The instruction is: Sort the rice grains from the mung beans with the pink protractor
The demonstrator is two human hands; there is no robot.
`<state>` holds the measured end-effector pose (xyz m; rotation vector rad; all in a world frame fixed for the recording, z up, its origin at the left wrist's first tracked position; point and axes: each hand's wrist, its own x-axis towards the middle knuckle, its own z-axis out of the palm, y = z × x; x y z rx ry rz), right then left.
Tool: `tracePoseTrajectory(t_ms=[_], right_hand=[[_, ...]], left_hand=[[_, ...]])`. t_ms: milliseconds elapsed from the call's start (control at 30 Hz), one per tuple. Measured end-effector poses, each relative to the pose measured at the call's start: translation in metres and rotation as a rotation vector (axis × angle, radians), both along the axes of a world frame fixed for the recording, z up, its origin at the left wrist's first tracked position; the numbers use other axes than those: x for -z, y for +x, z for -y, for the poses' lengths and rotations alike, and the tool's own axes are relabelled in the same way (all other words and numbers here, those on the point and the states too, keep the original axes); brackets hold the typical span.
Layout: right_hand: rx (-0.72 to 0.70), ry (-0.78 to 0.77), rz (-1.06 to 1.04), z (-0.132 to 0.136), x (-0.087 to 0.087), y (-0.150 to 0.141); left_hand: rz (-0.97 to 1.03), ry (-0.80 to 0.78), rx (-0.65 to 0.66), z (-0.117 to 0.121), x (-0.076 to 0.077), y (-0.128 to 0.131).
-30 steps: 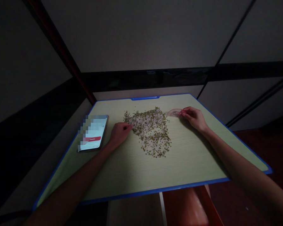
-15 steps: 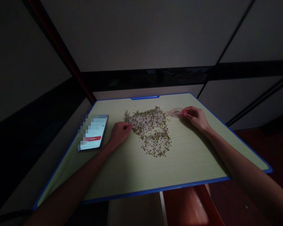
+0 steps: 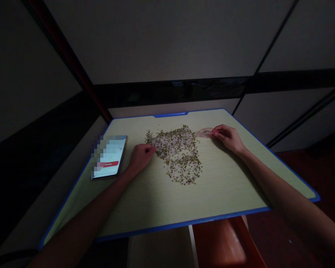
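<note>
A loose, thin spread of green beans mixed with pale grains that look like rice lies on the middle of a pale wood-grain tabletop with a blue rim. At the left edge of that spread, my left hand rests with its fingers closed, thumb and forefinger together at the grains. Whatever is between those fingertips is too small to make out. On the far right of the spread, my right hand pinches the right end of a clear, pinkish, half-round protractor, held low over the table.
A phone with a lit screen, partly blurred out, lies left of my left forearm. Behind the table stand pale cabinet panels with a dark band. Below the front edge are a pale open bin and an orange-red one.
The protractor has tilted a little and its printed arc shows less clearly. Both hands keep their places, and the whole view has shifted slightly.
</note>
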<state>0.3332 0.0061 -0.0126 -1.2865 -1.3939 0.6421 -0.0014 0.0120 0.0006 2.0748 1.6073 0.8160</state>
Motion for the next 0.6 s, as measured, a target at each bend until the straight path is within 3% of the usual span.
tracePoseTrajectory(t_ms=[600], right_hand=[[-0.034,-0.016,-0.018,-0.0002,0.0004,0.0016]], left_hand=[[0.029,-0.019,-0.003,0.0012,-0.0015,0.0004]])
